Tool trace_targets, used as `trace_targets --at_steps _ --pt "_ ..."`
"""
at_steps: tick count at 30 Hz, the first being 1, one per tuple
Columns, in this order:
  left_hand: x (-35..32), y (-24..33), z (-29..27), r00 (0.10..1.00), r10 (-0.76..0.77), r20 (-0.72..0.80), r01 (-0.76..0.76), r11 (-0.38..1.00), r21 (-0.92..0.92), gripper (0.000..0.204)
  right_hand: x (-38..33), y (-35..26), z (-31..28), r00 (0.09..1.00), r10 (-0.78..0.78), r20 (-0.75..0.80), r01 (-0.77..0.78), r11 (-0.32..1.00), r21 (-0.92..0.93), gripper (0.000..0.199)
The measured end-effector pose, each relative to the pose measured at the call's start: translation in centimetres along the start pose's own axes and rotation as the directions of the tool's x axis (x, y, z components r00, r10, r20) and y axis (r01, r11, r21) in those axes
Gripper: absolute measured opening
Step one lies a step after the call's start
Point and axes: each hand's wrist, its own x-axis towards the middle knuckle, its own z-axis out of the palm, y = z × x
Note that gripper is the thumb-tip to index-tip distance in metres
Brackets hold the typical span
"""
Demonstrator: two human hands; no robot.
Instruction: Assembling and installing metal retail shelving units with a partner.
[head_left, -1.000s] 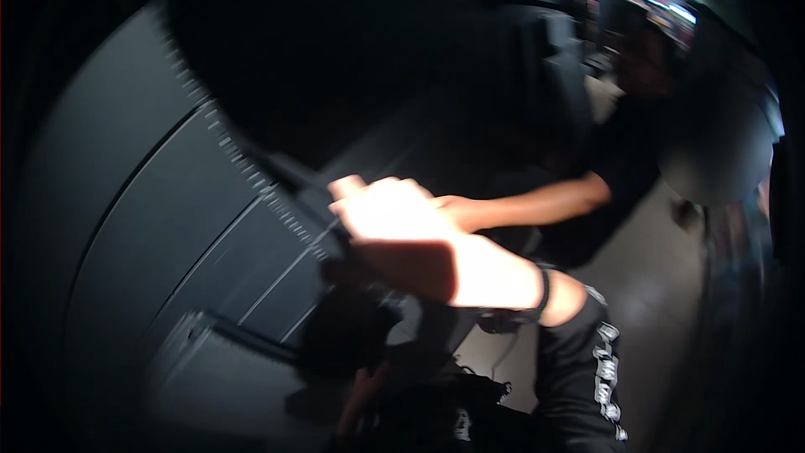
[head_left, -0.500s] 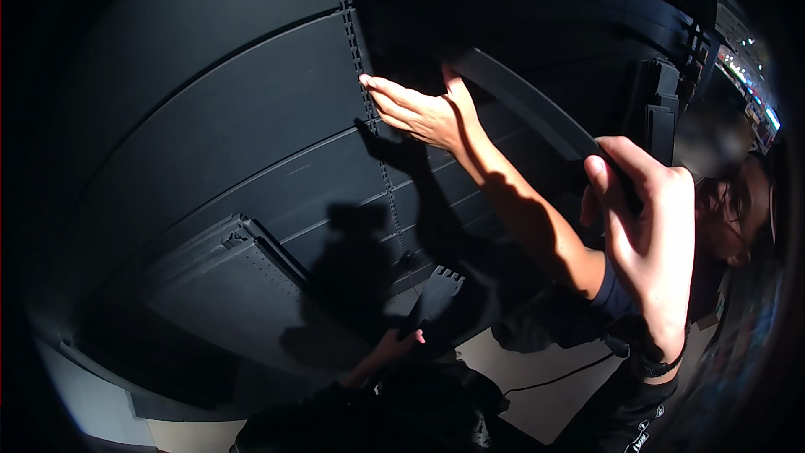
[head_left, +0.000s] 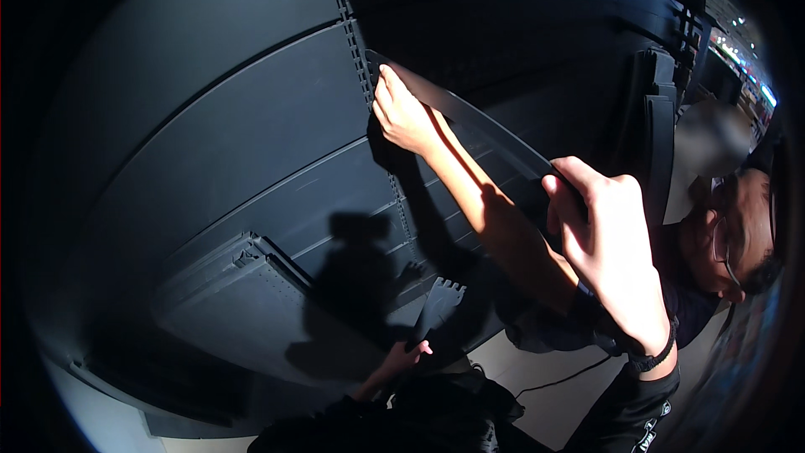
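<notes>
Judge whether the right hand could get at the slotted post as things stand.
Probably not: the right hand holds a dark bar, and a co-worker's hand at the bar's far end crowds the slotted post.

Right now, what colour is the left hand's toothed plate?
The toothed plate is dark grey, clearest in the head view.

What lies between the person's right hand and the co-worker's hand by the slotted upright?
A long dark bar spans that stretch in the head view, from the right hand to the co-worker's hand.
</notes>
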Motion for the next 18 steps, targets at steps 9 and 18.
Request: trace_targets --at_steps 9,18 --pt "0.3 -1.5 -0.8 0.996 -0.07 0.058 0.074 0.995 -0.068 0.036 0.4 -0.3 -0.4 0.997 0.06 0.053 -0.063 0.996 0.065 0.004" --pt "0.9 -3.4 -0.9 0.997 -0.05 0.065 0.054 0.997 -0.063 0.04 0.6 -1.7 0.0 0.99 0.131 0.05 -0.132 0.991 0.02 0.006"
